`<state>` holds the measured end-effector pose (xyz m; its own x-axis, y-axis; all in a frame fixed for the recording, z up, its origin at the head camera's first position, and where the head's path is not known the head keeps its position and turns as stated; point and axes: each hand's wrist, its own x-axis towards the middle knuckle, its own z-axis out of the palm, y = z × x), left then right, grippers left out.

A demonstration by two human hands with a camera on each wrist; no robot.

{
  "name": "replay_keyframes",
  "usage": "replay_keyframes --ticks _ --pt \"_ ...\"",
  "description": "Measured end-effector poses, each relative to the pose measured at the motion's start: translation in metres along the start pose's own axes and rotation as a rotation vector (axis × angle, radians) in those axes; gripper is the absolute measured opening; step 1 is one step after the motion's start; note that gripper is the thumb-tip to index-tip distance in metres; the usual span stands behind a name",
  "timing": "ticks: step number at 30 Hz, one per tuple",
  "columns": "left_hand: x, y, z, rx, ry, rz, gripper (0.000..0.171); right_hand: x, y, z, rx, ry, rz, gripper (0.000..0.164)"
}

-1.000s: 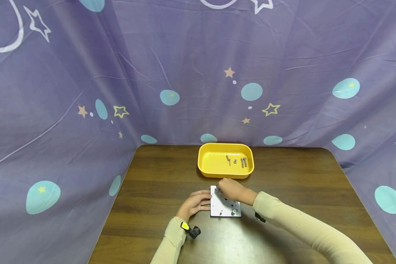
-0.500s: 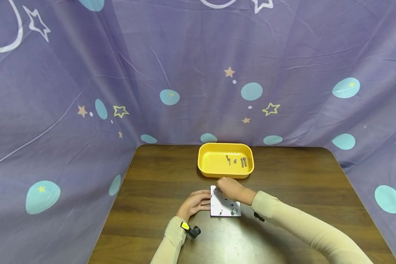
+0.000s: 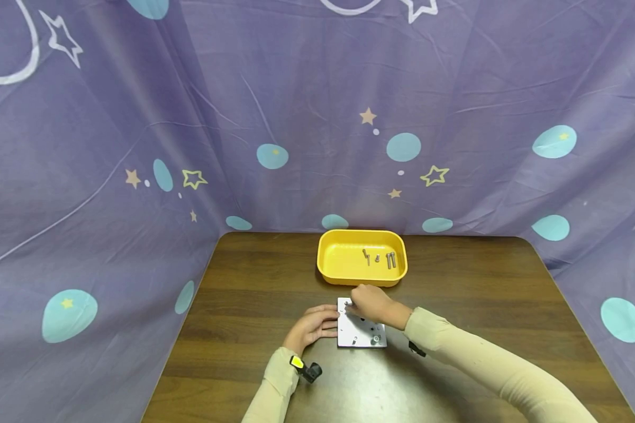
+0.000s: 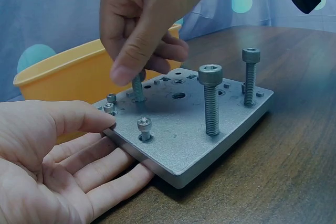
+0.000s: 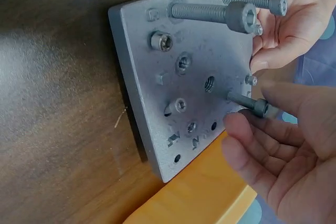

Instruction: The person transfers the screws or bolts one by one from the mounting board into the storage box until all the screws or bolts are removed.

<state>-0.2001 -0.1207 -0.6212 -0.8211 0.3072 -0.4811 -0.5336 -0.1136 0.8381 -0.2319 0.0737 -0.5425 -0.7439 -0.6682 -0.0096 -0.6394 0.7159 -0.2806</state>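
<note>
A grey metal plate (image 3: 351,328) with threaded holes lies on the table. My left hand (image 3: 313,325) holds its left edge, thumb at the top rim and fingers against the side, as the left wrist view shows. Above the plate's far left part, my right hand (image 3: 373,303) pinches a socket-head bolt (image 5: 243,100) that stands in a hole; its head is partly behind the fingertips. Other bolts stand upright in the plate: a thick one (image 4: 211,100), a slimmer one (image 4: 250,77) and a short one (image 4: 144,128). Small screws (image 4: 109,107) sit near the left thumb.
Just beyond the plate stands a yellow tray (image 3: 324,255) with several loose bolts (image 3: 391,260) inside. The wooden table (image 3: 264,264) ends at a purple patterned curtain (image 3: 307,188) at the back and sides.
My right hand makes only slight shifts of its fingers at the same bolt, ending a little to the right. The left hand, plate and tray stay in place.
</note>
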Motion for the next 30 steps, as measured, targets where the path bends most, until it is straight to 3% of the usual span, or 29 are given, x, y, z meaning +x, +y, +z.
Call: replay_keyframes --ticks 6,11,16,20,24,30 --pt "0.0004 -0.0029 -0.0013 -0.004 -0.003 -0.005 0.041 -0.0011 -0.0005 -0.0023 0.024 -0.04 -0.037 0.023" --pt "-0.002 -0.0025 0.0001 -0.005 -0.001 0.0 0.041 -0.0014 -0.0004 -0.0008 0.01 -0.023 -0.011 0.031" --pt "-0.0013 -0.0023 -0.0005 -0.006 -0.009 0.003 0.042 0.0004 -0.0014 -0.0006 -0.004 -0.04 -0.067 0.021" --pt "-0.0006 -0.0026 -0.0036 -0.015 -0.048 0.031 0.04 0.0038 -0.0032 0.0004 -0.07 -0.021 -0.017 0.024" --pt "-0.0011 -0.0008 -0.0016 -0.011 -0.031 0.018 0.042 0.0041 -0.0047 0.003 -0.125 0.019 0.013 0.035" --pt "-0.0007 -0.0002 0.0011 -0.002 0.006 -0.004 0.044 0.0048 -0.0069 -0.0007 -0.081 -0.003 -0.032 0.028"
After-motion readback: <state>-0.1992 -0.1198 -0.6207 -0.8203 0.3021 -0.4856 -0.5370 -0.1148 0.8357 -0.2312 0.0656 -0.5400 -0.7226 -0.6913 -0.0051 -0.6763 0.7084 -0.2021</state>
